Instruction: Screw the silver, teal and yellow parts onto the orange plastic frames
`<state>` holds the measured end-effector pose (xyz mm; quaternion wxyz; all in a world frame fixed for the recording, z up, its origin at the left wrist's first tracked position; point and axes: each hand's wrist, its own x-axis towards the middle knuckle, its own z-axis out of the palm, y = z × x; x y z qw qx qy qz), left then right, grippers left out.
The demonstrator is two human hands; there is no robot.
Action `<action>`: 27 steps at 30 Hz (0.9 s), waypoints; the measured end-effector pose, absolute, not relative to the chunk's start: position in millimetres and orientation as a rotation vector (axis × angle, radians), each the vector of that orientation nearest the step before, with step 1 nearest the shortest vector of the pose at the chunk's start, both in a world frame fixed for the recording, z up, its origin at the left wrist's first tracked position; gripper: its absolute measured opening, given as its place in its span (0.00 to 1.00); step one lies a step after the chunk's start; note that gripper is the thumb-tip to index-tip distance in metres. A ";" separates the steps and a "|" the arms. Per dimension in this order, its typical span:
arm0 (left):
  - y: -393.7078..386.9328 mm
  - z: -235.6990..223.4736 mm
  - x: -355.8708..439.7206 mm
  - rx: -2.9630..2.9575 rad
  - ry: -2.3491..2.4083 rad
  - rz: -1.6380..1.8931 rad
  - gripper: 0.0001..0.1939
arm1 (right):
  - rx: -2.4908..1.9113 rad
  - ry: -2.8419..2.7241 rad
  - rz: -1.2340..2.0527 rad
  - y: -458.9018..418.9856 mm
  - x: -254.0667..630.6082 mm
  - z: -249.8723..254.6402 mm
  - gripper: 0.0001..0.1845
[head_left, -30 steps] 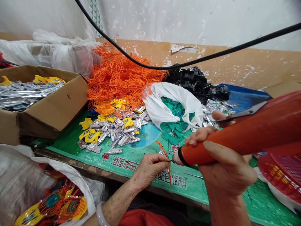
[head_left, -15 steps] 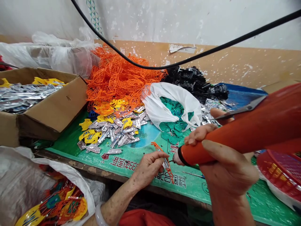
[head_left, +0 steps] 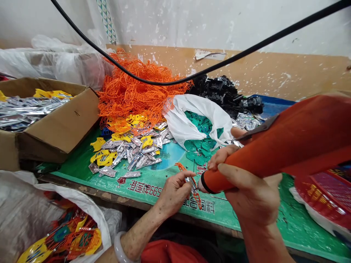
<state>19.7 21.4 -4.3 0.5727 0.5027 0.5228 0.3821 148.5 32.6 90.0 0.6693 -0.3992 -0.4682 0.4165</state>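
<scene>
Turned from nearly edge-on to a wider face since the earliest frame, a small orange plastic lattice piece with a silver strip, out over a green printed mat and pinched by the left hand. Far left, a cardboard box of silver and yellow pieces; below it, a white plastic bag of orange-and-yellow lattice pieces. Around the left wrist, a pale bangle. Thumb and fingertips nearly closed, with the lattice piece between them. Farther back on the mat, a heap of orange lattice, then a spread of yellow and silver pieces, a white bag around teal pieces, and a black pile. Just right of the lattice piece, the right hand, its fingers curled tightly round an orange tool handle, thumb along the top. Thin tool tip just beside the lattice piece; contact too small to tell. Steel scissors lying along the handle. Far right, a red basket.
</scene>
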 end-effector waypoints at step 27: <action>25.0 -8.8 24.6 1.103 1.209 0.929 0.19 | -0.938 -1.131 0.840 34.6 145.3 87.1 0.07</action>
